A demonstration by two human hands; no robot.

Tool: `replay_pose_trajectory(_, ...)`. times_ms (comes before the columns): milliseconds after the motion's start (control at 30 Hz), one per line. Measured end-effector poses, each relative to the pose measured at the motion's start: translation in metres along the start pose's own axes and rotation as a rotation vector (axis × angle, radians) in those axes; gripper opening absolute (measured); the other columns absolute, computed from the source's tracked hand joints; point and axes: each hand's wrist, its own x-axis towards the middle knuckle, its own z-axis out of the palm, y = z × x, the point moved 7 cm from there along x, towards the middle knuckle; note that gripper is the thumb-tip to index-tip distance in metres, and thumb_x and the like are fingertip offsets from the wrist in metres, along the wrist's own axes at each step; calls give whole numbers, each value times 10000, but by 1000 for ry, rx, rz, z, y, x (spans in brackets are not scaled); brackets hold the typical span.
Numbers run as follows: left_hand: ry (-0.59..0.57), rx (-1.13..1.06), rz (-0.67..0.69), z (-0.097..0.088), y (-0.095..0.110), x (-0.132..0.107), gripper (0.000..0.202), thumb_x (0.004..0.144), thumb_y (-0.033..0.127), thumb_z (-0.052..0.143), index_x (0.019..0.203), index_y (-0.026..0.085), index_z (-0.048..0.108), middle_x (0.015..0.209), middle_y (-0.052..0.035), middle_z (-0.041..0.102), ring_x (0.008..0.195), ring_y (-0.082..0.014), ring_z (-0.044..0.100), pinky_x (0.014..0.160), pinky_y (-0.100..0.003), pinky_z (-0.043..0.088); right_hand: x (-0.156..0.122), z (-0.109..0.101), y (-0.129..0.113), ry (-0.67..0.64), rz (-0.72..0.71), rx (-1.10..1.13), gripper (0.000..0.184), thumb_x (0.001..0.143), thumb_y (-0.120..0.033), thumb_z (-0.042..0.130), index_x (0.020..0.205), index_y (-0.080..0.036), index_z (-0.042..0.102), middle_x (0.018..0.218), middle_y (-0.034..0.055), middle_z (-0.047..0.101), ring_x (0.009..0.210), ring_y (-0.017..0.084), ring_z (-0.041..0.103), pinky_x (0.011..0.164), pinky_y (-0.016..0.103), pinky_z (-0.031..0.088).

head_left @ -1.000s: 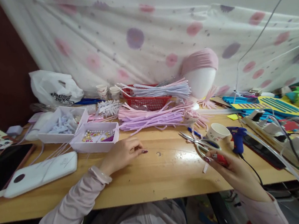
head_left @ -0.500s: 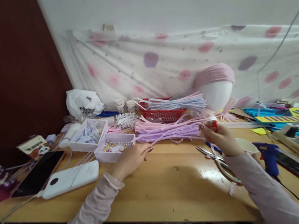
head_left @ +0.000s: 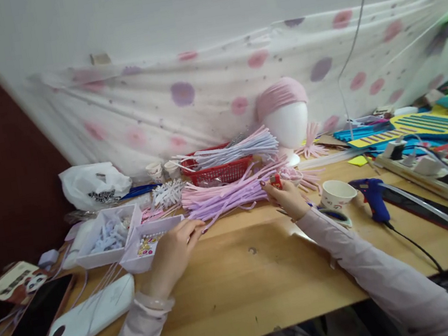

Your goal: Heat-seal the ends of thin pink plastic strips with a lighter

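My left hand (head_left: 175,254) is at the near left of the pipe cleaner bundle, thumb and fingers pinched together. The end of a purple pipe cleaner (head_left: 215,221) meets its fingertips. My right hand (head_left: 290,200) is closed around a small red object that looks like a lighter (head_left: 275,181), at the right end of the bundle. Pink and purple pipe cleaners (head_left: 224,199) lie in a loose pile between the hands. Scissors (head_left: 336,216) lie partly hidden under my right forearm. A white box of beads (head_left: 134,258) sits beside my left hand.
Behind the pile, a red basket (head_left: 225,173) carries pale pipe cleaners. A white mannequin head (head_left: 291,124) wears a pink band. Right of my arm are a paper cup (head_left: 337,193), a blue glue gun (head_left: 373,196) and a power strip (head_left: 430,171). A white power bank (head_left: 90,317) lies at left.
The view has swung to the right. My right hand has come closer to the pile with the red lighter, and the paper cup is now uncovered. My left hand stays pinched by the pile.
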Motion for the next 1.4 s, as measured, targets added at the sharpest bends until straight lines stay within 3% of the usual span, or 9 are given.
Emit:
replay_pose_trajectory(200,113,47,47,7,11,8,195,898,233,449,873,200,640,847,-17,679,774,-147,640,665,-236,457,1,8,14,-42,108,154,478,660,-519,688,557,-214,335,401,-95,279,343,36,211,324,177,144)
replay_pose_trajectory(300,249,93,48,5,6,2,189,898,222,453,879,194,639,829,-19,679,758,-140,639,655,-228,448,-3,13,30,-116,326,275,445,785,-584,465,565,-209,373,393,-95,243,319,41,146,308,168,101)
replay_pose_trajectory(367,330,136,48,3,1,-4,181,897,224,464,900,194,643,824,-17,681,747,-138,640,643,-223,441,-7,18,40,-179,455,330,467,846,-550,298,530,-209,350,375,-89,214,310,45,105,302,167,80)
replay_pose_trajectory(500,429,205,67,1,-3,-14,169,891,215,488,918,197,654,816,-14,685,725,-135,642,639,-218,434,-12,25,53,-222,565,315,435,857,-467,238,514,-210,310,368,-86,202,304,47,84,303,163,71)
replay_pose_trajectory(833,456,273,206,7,16,-22,135,882,200,521,927,197,649,766,9,680,691,-122,639,612,-209,424,-15,35,58,-180,592,271,328,841,-375,250,573,-214,350,355,-92,218,292,61,94,319,182,63)
replay_pose_trajectory(1400,436,258,217,11,19,-22,122,875,186,528,919,194,641,770,12,674,701,-118,635,632,-211,428,-16,37,53,-221,507,258,317,806,-417,295,571,-212,354,372,-91,205,327,61,81,334,173,63)
